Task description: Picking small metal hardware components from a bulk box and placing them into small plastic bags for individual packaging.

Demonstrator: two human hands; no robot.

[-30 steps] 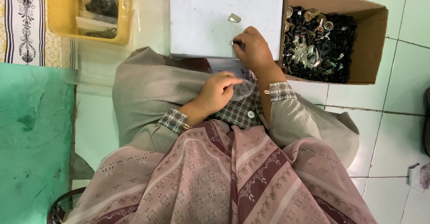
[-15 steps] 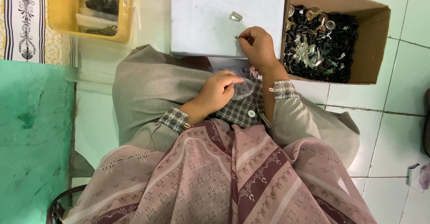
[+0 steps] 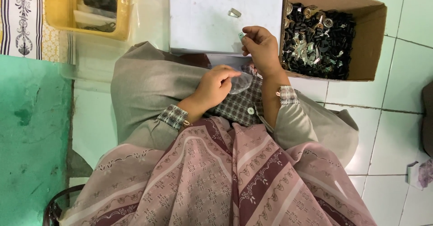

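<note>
My right hand (image 3: 261,50) pinches a small metal part (image 3: 241,36) at the near edge of a white board (image 3: 203,18). My left hand (image 3: 216,86) sits lower over my lap and grips a small clear plastic bag (image 3: 240,82). One more small metal piece (image 3: 234,13) lies loose on the white board. Just right of my right hand stands an open cardboard box (image 3: 370,41) holding several black and metal parts (image 3: 315,36).
A yellow tray (image 3: 58,13) with dark items and plastic bags stands at the upper left. A green surface (image 3: 31,135) fills the left side. White floor tiles (image 3: 397,117) run along the right, with a crumpled scrap (image 3: 421,174) at the far right edge.
My right hand has shifted slightly toward the near edge of the white board with the small part. The left hand stays low over the lap.
</note>
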